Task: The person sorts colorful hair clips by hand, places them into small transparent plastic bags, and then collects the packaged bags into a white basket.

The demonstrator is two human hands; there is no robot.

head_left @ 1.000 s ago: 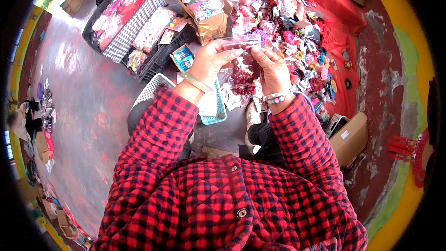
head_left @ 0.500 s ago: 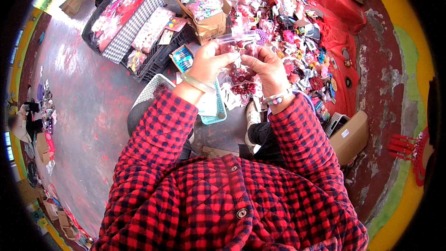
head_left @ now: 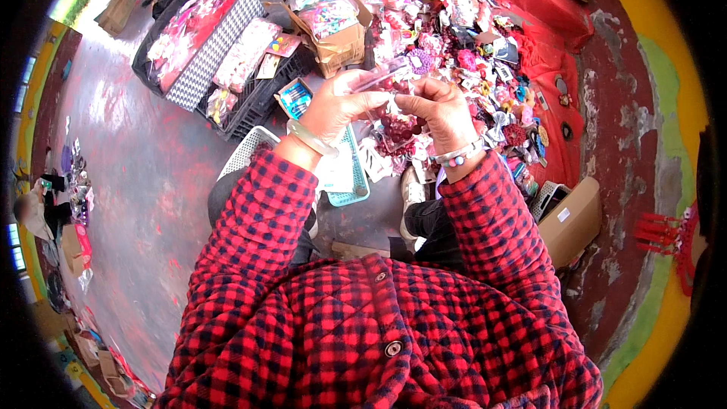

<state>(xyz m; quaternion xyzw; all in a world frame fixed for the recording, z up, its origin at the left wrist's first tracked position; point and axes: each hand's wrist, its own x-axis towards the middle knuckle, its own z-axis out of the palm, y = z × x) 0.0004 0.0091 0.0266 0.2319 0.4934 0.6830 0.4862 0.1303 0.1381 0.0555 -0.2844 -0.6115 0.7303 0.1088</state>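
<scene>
My left hand [head_left: 333,110], with a pale bangle at the wrist, is closed on a clear plastic bag [head_left: 392,70]. The bag is tilted and shows nearly edge-on. Thumb and forefinger of my right hand [head_left: 447,115] are pinched close to my left fingertips, at a small whitish bit that looks like the bag's edge. A beaded bracelet circles that wrist. Dark red beads [head_left: 397,126] show below and between my hands; whether some are inside the bag I cannot tell. Beneath my left hand sits a light-blue plastic basket [head_left: 356,191] with white paper in it.
A large pile of hair ties and trinkets [head_left: 469,60] covers a red cloth [head_left: 556,68] ahead and right. At left stand a houndstooth box [head_left: 216,49], a black crate [head_left: 254,110] and a cardboard box [head_left: 341,49] of bagged goods. Another carton [head_left: 572,223] lies near my right arm.
The clear bag has tipped from facing me to nearly edge-on. My right hand has shifted slightly right and down, its fingers now apart from the bag's upper part.
</scene>
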